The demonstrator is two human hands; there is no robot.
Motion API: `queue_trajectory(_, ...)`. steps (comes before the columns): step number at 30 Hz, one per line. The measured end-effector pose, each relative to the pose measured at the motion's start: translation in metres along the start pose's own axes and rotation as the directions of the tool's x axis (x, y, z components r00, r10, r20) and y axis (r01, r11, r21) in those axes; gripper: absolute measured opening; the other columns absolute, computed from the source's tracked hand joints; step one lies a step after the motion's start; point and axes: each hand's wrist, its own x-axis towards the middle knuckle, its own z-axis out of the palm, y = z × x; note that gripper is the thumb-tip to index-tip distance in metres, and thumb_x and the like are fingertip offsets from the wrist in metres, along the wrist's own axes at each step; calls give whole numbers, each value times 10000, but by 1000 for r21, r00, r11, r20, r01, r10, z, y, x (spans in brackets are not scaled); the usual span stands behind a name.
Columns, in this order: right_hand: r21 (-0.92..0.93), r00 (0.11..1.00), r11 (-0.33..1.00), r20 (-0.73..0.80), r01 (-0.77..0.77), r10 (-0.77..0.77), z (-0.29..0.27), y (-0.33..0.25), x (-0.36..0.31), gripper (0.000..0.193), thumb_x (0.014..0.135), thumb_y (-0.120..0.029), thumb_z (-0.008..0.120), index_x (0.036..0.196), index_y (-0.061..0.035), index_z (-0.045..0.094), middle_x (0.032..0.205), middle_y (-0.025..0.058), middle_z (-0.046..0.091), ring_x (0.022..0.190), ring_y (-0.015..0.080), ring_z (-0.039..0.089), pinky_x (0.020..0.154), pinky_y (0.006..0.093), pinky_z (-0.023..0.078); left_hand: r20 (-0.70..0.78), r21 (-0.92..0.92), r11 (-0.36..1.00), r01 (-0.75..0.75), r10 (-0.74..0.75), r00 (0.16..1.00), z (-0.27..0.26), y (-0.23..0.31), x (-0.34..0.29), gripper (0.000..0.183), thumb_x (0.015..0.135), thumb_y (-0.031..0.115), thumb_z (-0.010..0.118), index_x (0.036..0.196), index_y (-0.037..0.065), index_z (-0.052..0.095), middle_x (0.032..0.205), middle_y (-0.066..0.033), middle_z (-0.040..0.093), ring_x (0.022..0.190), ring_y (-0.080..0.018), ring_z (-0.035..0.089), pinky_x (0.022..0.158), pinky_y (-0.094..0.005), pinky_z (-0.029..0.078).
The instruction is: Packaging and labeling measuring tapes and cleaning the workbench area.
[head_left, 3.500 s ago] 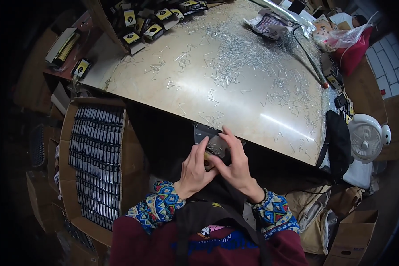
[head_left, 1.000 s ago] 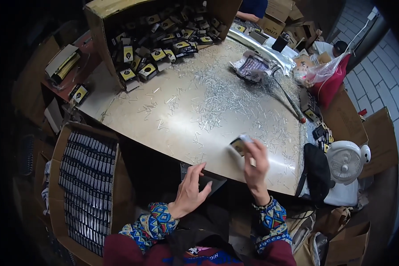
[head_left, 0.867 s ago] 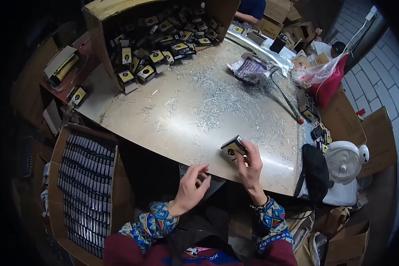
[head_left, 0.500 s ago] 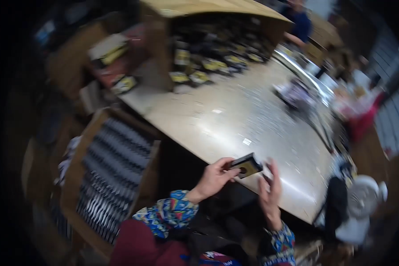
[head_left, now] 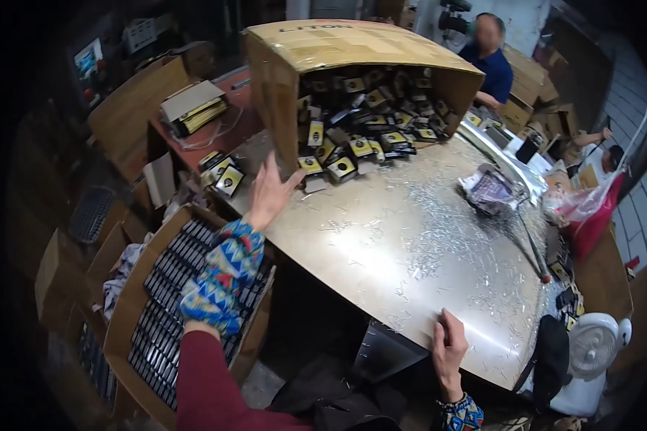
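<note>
My left hand (head_left: 269, 192) reaches over the left edge of the worktable with its fingers spread and nothing in them. It is just short of the nearest small black-and-yellow boxes (head_left: 310, 165), which spill from a large cardboard carton (head_left: 274, 90) lying on its side. At the near edge of the table is my right hand (head_left: 449, 348), fingers loosely bent and apart, with nothing seen in it. Below my left forearm, an open carton (head_left: 140, 284) is packed with rows of flat black boxes (head_left: 154, 345), partly hidden by my sleeve.
Small clear slivers (head_left: 438, 230) litter the metal tabletop (head_left: 323, 244). A crumpled plastic-wrapped bundle (head_left: 490, 190) and a thin dark rod (head_left: 532, 248) lie on the right. A white fan (head_left: 593, 345) stands at the near right corner. A person (head_left: 490, 65) is behind the large carton.
The small black-and-yellow box held in my left hand has gone from it. That hand has moved up and left to the spilled boxes. My right hand has dropped lower.
</note>
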Motion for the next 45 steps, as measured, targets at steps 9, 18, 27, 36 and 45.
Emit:
queue_trajectory(9,-37,998,997,-24,60,-61,1,-8,0,257,862,16,631,1118,29,625,1024,185,656,929,298,640,818,337,511,22,73,996,-46,44,999,33,36,42,338,877,219,502,807,-74,654,886,-306,635,885,-465,622,789,-519,498)
queue_trajectory(18,-128,973,974,161,185,-164,9,-11,24,290,860,-57,656,1141,6,627,1189,178,601,1145,336,550,957,385,459,295,343,932,-120,15,955,-1,28,-10,295,898,257,554,886,-19,656,861,-264,652,833,-438,630,749,-486,503)
queue_trajectory(27,-474,941,821,267,318,-210,60,21,117,360,917,-247,582,1245,-102,566,1342,181,506,1245,411,447,1034,514,355,518,-186,702,-687,664,539,107,119,-84,654,738,51,606,1357,-26,409,1330,-165,489,1195,-358,446,1002,-410,419)
queue_trajectory(36,-471,942,849,324,241,-87,-13,51,55,412,966,-323,527,1325,-119,520,1371,180,485,1284,448,413,1052,559,332,688,-126,658,-742,597,412,115,134,-61,531,689,282,720,1112,-3,573,1083,-177,568,1095,-339,510,950,-394,445)
queue_trajectory(45,-281,954,958,299,63,25,-22,58,44,453,988,-253,502,1384,-40,444,1459,247,369,1391,403,294,1126,517,254,801,-562,596,573,220,556,40,115,-146,412,897,189,650,1230,30,466,1004,-57,609,808,-134,625,620,-265,526)
